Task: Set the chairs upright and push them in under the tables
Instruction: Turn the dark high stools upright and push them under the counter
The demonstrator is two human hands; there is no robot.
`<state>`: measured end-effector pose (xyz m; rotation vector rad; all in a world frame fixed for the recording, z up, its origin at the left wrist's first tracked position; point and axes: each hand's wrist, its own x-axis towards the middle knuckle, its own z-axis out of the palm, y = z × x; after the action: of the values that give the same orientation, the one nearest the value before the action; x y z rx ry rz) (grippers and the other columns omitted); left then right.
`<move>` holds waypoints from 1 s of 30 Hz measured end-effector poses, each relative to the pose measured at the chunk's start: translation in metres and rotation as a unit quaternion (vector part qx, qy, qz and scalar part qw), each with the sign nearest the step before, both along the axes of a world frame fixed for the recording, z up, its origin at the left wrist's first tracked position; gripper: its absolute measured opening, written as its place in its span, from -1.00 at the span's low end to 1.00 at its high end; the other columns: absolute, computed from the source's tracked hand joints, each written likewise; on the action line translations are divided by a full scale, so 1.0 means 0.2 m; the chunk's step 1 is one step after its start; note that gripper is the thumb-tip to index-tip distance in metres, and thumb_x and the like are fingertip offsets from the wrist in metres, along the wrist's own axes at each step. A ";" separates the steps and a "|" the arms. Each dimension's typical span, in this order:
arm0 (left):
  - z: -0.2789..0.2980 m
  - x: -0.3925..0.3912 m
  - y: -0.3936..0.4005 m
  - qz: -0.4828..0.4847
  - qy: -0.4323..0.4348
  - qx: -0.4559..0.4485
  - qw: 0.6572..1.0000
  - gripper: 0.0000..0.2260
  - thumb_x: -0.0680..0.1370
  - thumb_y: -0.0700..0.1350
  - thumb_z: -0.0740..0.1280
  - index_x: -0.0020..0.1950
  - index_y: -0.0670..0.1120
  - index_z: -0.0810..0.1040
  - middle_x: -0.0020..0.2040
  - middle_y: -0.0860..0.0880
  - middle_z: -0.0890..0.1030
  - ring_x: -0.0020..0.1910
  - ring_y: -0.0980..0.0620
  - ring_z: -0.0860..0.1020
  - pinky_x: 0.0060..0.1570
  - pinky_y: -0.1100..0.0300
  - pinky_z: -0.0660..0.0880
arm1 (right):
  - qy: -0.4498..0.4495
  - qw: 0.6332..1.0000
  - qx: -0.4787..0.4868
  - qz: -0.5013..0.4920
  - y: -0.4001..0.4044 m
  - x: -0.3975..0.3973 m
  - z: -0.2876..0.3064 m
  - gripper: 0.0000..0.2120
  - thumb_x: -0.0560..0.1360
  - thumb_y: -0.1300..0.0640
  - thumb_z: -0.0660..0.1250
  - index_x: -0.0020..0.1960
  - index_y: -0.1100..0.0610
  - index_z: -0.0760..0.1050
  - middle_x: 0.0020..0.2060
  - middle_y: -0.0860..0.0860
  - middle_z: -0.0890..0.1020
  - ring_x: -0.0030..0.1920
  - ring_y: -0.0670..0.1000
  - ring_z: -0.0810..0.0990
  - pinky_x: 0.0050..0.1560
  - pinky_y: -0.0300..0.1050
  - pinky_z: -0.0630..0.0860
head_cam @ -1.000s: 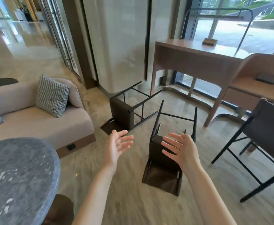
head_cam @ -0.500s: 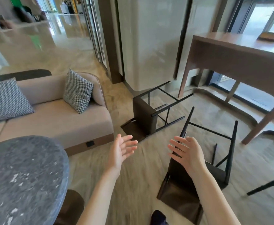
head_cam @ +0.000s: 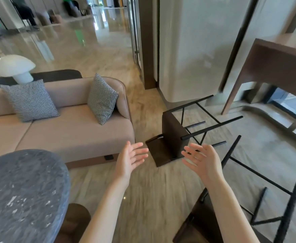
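Two dark brown chairs with black metal legs lie tipped over on the marble floor. The far chair (head_cam: 172,135) rests on its back beside the sofa, legs pointing right. The near chair (head_cam: 259,204) lies at lower right, legs pointing up and away. My left hand (head_cam: 130,160) and my right hand (head_cam: 202,159) are both raised in front of me, fingers spread, palms facing each other, holding nothing. They hover in front of the far chair without touching it. A brown wooden table (head_cam: 275,62) stands at the right.
A beige sofa (head_cam: 70,132) with two checked cushions fills the left. A round grey stone table (head_cam: 21,195) sits at lower left, with a brown stool (head_cam: 75,221) under it. A pale rounded pillar (head_cam: 196,58) stands behind the far chair. A white mushroom lamp (head_cam: 15,67) stands behind the sofa.
My view has swung left and moved closer. The far chair now sits between my hands, and the near chair has slid to the lower right. Both hands stay spread and hold nothing.
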<state>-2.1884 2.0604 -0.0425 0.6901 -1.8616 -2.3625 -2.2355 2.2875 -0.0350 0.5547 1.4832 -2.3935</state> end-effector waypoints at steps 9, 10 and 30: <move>-0.10 -0.27 -0.09 0.013 -0.008 -0.012 1.000 -0.52 0.67 0.11 -0.04 0.20 -0.14 0.56 0.04 -0.15 0.68 0.07 -0.13 0.64 0.19 -0.02 0.50 | -0.039 0.999 0.000 0.002 -0.08 -0.32 -0.13 -0.64 0.64 0.06 0.07 0.11 0.26 0.56 0.10 0.23 0.65 0.11 0.22 0.63 0.25 0.23 0.47; -0.11 -0.30 -0.11 0.013 -0.011 -0.011 1.000 -0.52 0.67 0.11 -0.04 0.21 -0.14 0.56 0.04 -0.15 0.68 0.07 -0.13 0.64 0.19 -0.02 0.49 | -0.039 0.999 0.001 -0.001 -0.09 -0.36 -0.14 -0.64 0.64 0.06 0.08 0.11 0.26 0.56 0.09 0.23 0.65 0.11 0.22 0.63 0.24 0.22 0.48; 0.00 -1.38 -1.04 -0.036 0.044 0.006 0.998 -0.53 0.67 0.10 -0.02 0.16 -0.17 0.57 0.04 -0.20 0.67 0.09 -0.18 0.61 0.26 -0.08 0.45 | 0.003 0.998 0.004 -0.068 -0.97 -1.26 -0.02 -0.65 0.62 0.06 0.09 0.11 0.24 0.56 0.04 0.20 0.67 0.08 0.21 0.65 0.12 0.15 0.56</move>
<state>-2.4640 1.8527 -0.0428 0.5183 -1.8683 -2.4074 -2.4879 2.0926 -0.0383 0.6711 1.5019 -2.4933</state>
